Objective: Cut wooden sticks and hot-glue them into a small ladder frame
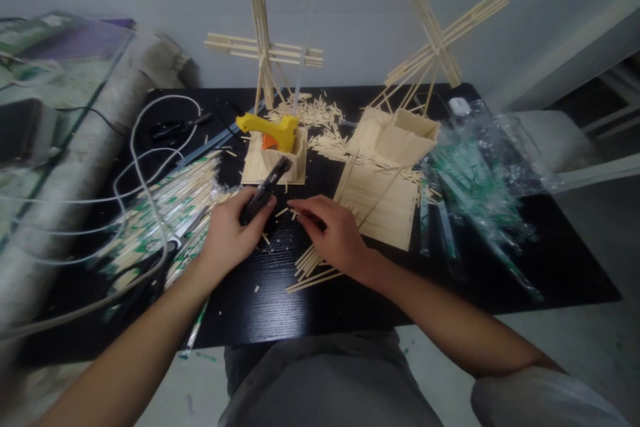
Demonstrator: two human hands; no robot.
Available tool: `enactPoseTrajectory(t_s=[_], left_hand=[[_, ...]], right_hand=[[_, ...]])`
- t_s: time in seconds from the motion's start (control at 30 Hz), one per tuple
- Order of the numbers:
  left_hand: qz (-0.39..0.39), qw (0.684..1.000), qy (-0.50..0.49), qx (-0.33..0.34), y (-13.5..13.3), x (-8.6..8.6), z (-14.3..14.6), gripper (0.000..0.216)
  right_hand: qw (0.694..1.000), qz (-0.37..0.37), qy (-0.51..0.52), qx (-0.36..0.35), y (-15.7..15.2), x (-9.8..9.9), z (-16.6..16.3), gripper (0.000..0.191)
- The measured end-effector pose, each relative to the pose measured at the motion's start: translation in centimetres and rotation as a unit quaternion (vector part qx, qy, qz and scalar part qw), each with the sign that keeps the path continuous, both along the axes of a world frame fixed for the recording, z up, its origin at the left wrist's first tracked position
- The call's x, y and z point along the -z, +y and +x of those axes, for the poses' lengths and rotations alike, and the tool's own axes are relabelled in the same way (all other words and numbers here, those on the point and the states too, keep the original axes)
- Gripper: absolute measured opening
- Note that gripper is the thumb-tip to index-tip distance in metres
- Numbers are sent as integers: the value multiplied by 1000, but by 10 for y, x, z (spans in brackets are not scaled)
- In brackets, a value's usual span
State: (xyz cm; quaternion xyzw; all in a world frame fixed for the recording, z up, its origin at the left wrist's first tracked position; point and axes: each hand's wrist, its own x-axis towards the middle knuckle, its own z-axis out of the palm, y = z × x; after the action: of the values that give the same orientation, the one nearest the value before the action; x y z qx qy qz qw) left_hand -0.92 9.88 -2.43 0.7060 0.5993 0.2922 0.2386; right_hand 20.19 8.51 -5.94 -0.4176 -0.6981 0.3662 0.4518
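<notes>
My left hand (233, 223) is closed around a black elongated tool (266, 190), its far end pointing up and to the right; its exact kind is unclear. Just right of it, my right hand (337, 230) pinches what looks like a short piece of wooden stick (296, 211) between thumb and fingers. Small cut bits lie on the table below the fingertips. Long loose sticks (315, 270) lie under my right hand. Beyond my left hand, a yellow glue gun (280, 132) rests in the open box of a stick-built windmill model (263, 47).
A second stick windmill (410, 137) stands on the right by a flat stick panel (383, 200). Wrapped stick bundles (165, 207), scissors (173, 247) and white cable (135, 140) crowd the left. Plastic wrappers (475, 173) cover the right of the black table (280, 310). Cut pieces (320, 113) are heaped behind.
</notes>
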Motion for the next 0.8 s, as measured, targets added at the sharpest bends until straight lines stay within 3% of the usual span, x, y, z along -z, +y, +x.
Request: enactPoseTrajectory(t_s=[0.1, 0.23, 0.57, 0.8], left_hand=[[1, 1000, -9, -14, 0, -2, 0, 31], [-5, 1000, -14, -19, -1, -5, 1, 32], [-9, 1000, -19, -14, -1, -2, 3, 31], [-10, 999, -49, -5, -3, -3, -1, 36]], right_hand=[[991, 75, -107, -13, -1, 8, 1, 35], [982, 104, -157, -29, 0, 14, 2, 40], [985, 86, -148, -6, -1, 15, 1, 56], [991, 83, -100, 17, 0, 12, -1, 57]])
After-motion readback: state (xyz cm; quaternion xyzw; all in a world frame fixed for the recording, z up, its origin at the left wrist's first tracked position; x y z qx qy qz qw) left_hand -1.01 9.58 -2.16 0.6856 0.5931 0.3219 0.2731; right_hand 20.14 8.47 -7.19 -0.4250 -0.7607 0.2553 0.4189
